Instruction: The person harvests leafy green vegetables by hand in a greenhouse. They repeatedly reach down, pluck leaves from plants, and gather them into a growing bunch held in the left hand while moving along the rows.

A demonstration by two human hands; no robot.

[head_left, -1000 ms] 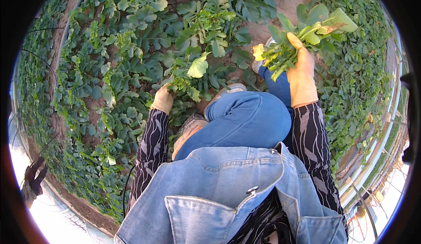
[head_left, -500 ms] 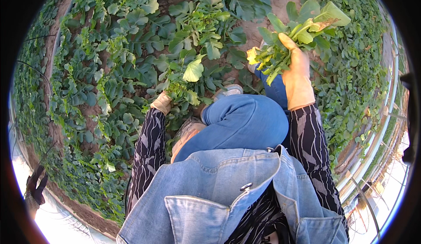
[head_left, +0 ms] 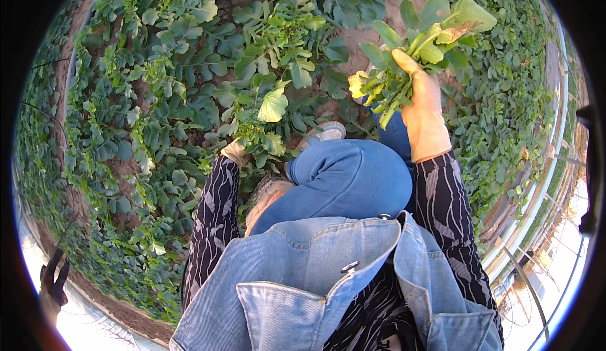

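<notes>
My right hand [head_left: 424, 112], in an orange-tan glove, is raised and shut on a bunch of green leafy plants [head_left: 421, 45] with a few yellowed leaves. My left hand [head_left: 236, 151], also gloved, reaches down into a low leafy plant [head_left: 270, 108] in the bed; leaves cover most of it, so its grip is hidden. My bent knee in blue trousers [head_left: 346, 177] lies between the two arms.
Dense green leafy plants [head_left: 145, 117] cover the ground on the left and far side, with bare brown soil [head_left: 379, 10] ahead. A shoe [head_left: 323, 133] rests on the soil. Pale rails or pipes [head_left: 543, 180] run along the right edge.
My right hand has lifted the bunch of greens a little higher and to the right. My left hand has slid further under the leaves of the low plant.
</notes>
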